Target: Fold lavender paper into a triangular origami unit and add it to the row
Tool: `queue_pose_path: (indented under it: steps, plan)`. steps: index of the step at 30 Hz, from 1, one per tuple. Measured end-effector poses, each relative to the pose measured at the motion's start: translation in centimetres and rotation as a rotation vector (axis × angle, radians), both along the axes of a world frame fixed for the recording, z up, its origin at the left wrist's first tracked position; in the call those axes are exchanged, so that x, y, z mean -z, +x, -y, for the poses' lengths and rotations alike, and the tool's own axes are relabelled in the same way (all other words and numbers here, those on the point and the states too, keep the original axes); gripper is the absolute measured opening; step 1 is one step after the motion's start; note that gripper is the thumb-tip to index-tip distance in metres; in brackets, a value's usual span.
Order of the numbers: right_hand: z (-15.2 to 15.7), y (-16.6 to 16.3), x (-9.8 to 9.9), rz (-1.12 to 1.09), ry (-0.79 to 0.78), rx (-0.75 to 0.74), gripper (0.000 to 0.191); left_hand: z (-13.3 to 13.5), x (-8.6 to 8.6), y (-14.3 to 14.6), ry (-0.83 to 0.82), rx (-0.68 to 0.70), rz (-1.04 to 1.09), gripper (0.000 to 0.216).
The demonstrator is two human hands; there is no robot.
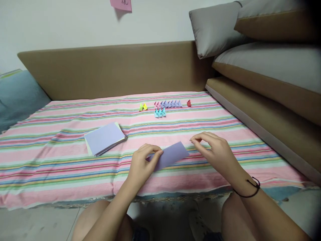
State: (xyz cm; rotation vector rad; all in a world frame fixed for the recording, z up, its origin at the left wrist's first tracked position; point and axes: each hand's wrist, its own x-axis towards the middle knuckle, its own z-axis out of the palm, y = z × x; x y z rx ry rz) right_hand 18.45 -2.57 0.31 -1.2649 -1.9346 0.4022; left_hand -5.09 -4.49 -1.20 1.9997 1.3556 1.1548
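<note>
Left hand pinching sheet, right of stack | Right hand: fingertip contact unclear | Folded papers: done; sheet: apparently unfinished

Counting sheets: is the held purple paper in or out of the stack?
Out: the left hand holds the purple paper, apart from the stack.
</note>
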Motion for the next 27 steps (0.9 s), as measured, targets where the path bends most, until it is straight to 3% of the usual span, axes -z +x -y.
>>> queue_pose_path:
  steps: [5,8,15,18,22,24,27]
  plan:
    - [0.4,-1.5,0.4,-0.448,-0.596,-0.278,0.028,-0.4,0.8,0.7,-0.417,-0.068,0.574,0.022]
    - [0.7,-2.6,1.1,-0.540,-0.766,-0.387,0.026,-0.6,1.6,1.0,-0.533,-0.073,0.727,0.027]
    - [0.8,-3.4,2.0,-0.480,-0.625,-0.230,0.029,-0.4,1.9,1.7,-0.436,0.006,0.645,0.030]
    - [0.7,-3.3,2.4,-0.394,-0.566,-0.152,0.034,-0.1,1.3,2.2,-0.569,0.183,0.604,0.031]
    - [0.6,-3.4,3.0,-0.384,-0.569,-0.147,0.036,0.5,1.2,3.0,-0.743,0.411,0.749,0.042]
    - [0.6,-3.5,3.1,-0.390,-0.572,-0.155,0.036,0.7,1.4,3.2,-0.782,0.396,0.818,0.047]
    - [0.7,-3.4,2.8,-0.425,-0.575,-0.140,0.034,0.8,1.8,3.3,-0.820,0.293,0.906,0.037]
